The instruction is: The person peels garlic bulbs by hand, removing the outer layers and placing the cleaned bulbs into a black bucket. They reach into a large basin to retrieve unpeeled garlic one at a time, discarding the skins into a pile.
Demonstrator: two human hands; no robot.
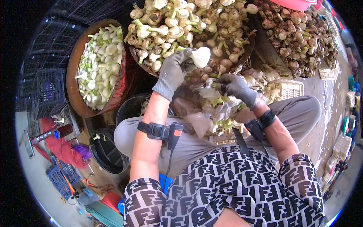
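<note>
My left hand (174, 70), in a grey work glove, is closed around the stem end of a smooth white garlic bulb (201, 56). The bulb hangs over the near edge of a big round tub heaped with unpeeled garlic (174, 26). To the right, my gloved right hand (238, 89) has its fingers curled together above a pile of loose garlic skins (211, 100). Whatever those fingers hold, if anything, I cannot make out. The skins lie between my knees, partly over a pale plastic crate (225, 137).
A rusty red-sided tub (73, 72) of peeled white garlic stands at left. Black buckets (109, 151) sit by my left knee. More unpeeled garlic (298, 34) is heaped at upper right, under a pink basin (297, 3). Dark crates (49, 89) line the left side.
</note>
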